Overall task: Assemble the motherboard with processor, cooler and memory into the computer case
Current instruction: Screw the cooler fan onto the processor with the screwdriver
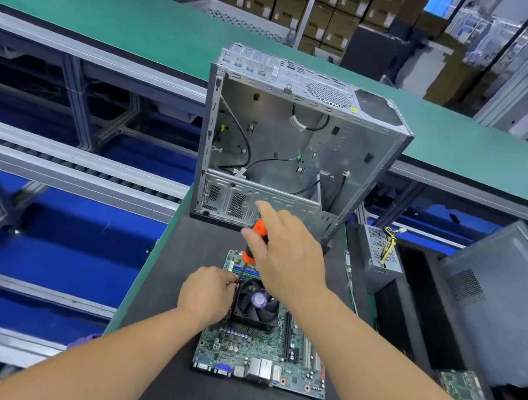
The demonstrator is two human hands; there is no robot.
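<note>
We fasten the cooler on the motherboard.
Our left hand [206, 295] pinches at the cooler's [256, 305] left edge; the motherboard [263, 352] lies on the near surface [195, 247]; our right hand [285, 253] grips the screwdriver [255, 242]; the open case [292, 143] stands beyond.

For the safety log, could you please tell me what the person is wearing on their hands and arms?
Nothing that shows: the left hand and right hand are bare, without gloves, rings or watch, and both forearms are uncovered to the frame's edge, with no sleeve or wrist strap visible.
</note>
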